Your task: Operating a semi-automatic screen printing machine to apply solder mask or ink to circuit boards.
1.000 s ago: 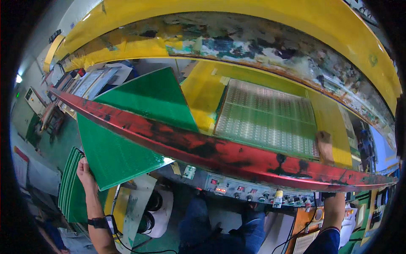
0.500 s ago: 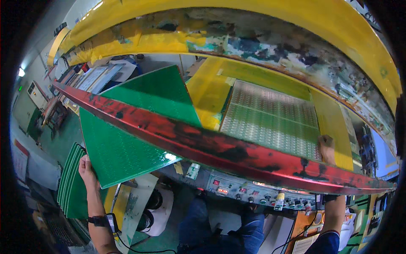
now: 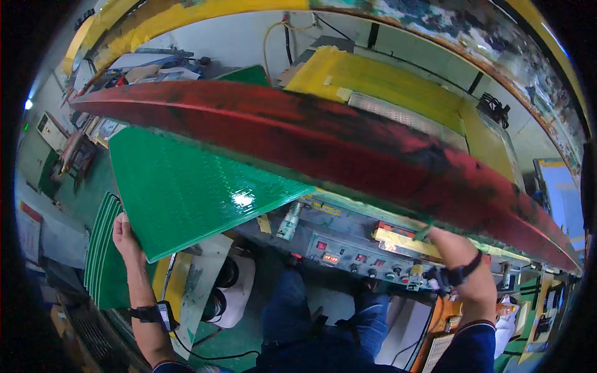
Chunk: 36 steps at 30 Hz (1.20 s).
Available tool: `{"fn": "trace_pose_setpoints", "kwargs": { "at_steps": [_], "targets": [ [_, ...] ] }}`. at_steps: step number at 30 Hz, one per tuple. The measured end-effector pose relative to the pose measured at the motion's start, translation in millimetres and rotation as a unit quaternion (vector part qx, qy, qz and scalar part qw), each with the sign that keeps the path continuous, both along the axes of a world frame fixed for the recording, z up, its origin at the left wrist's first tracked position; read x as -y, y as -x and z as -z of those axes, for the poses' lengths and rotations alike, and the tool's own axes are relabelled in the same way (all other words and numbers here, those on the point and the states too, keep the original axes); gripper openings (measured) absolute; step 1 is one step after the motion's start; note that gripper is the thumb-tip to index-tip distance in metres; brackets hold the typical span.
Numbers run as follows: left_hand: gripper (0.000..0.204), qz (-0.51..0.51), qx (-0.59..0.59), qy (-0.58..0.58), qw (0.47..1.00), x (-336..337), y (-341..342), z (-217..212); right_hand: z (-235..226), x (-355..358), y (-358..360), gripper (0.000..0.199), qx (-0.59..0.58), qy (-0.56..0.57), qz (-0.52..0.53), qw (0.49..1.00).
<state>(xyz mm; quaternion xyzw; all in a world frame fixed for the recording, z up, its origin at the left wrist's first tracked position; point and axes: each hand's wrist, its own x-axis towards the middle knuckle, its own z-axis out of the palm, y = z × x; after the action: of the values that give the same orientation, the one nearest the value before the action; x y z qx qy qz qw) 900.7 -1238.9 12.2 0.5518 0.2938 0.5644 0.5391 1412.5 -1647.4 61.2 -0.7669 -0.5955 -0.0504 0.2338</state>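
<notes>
My left hand (image 3: 126, 236) pinches the near left edge of a glossy green panel (image 3: 186, 193) with faint rows of pattern. The panel is tilted, and its far part passes behind a long red bar (image 3: 298, 133) with dark smears. Just under that bar, my right hand (image 3: 451, 245) reaches leftward over a yellow and red block (image 3: 404, 241) at the table's front edge. Its fingers are blurred and partly hidden, so I cannot tell whether they grip the block. Beyond the bar, only a strip of a pale patterned sheet (image 3: 398, 115) shows on the yellow surface (image 3: 373, 74).
Several green panels (image 3: 102, 261) stand in a row at left. A control panel (image 3: 348, 258) with knobs and a lit display runs along the machine's front, beside a whitish bottle-like object (image 3: 289, 221). A paint-stained beam (image 3: 448, 31) arches overhead.
My right hand has left the patterned sheet and come back toward me, to the block at the front edge. The red bar covers more of the sheet. My left hand keeps the green panel.
</notes>
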Motion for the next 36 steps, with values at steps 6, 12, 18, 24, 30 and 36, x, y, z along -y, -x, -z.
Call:
{"fn": "trace_pose_setpoints", "kwargs": {
  "at_steps": [6,12,18,24,30,36],
  "targets": [
    [0.015,-0.060,-0.048,-0.022,0.997,5,55,-19,-18,-79,84,0.038,-0.051,0.079,-0.030,0.995],
    [0.013,-0.105,-0.035,-0.044,0.993,27,18,-17,-4,-149,54,0.051,-0.452,-0.062,0.010,0.890],
    [0.014,-0.129,-0.024,-0.005,0.991,81,67,-29,4,-184,107,0.063,-0.697,-0.061,-0.159,0.697],
    [0.021,-0.122,-0.215,0.044,0.968,153,152,-25,0,-118,206,0.074,-0.677,-0.101,-0.199,0.701],
    [0.047,-0.148,-0.389,0.074,0.906,228,221,-42,15,-84,272,0.077,-0.527,-0.146,-0.240,0.802],
    [0.065,-0.203,-0.247,0.000,0.948,261,229,-33,8,-93,298,0.074,-0.376,-0.217,-0.234,0.870]
  ]
}}
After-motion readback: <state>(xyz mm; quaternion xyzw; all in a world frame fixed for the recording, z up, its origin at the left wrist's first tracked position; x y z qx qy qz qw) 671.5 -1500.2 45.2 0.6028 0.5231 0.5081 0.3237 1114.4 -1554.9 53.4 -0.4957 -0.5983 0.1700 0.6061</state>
